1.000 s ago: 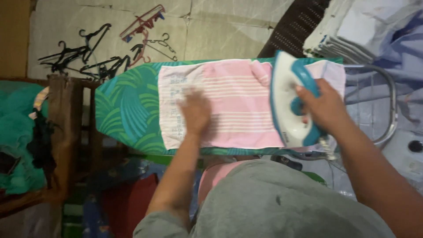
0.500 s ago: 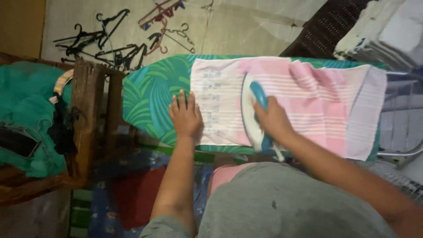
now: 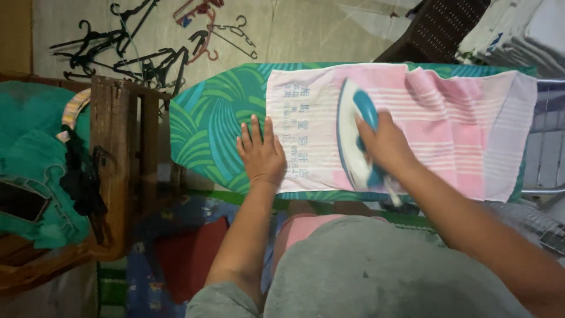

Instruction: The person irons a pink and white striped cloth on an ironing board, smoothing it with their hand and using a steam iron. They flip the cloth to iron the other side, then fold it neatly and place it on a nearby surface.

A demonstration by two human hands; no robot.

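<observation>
A pink and white striped towel (image 3: 447, 126) lies spread along an ironing board (image 3: 206, 121) with a green leaf-patterned cover. My left hand (image 3: 261, 154) rests flat, fingers spread, on the towel's left edge and the board cover. My right hand (image 3: 385, 144) grips the blue handle of a white and blue iron (image 3: 355, 132), which sits sole-down on the towel just right of the printed end. The towel's right part is wrinkled and hangs a little over the board's near edge.
Several black and pink clothes hangers (image 3: 141, 53) lie on the floor beyond the board. A wooden frame (image 3: 118, 159) with green cloth (image 3: 29, 165) stands at left. Folded laundry (image 3: 518, 32) is stacked at top right, beside a dark plastic chair (image 3: 438, 26).
The iron came from the towel's right end to its left part, then slid slightly right. My left hand moved left onto the towel's edge and has stayed there.
</observation>
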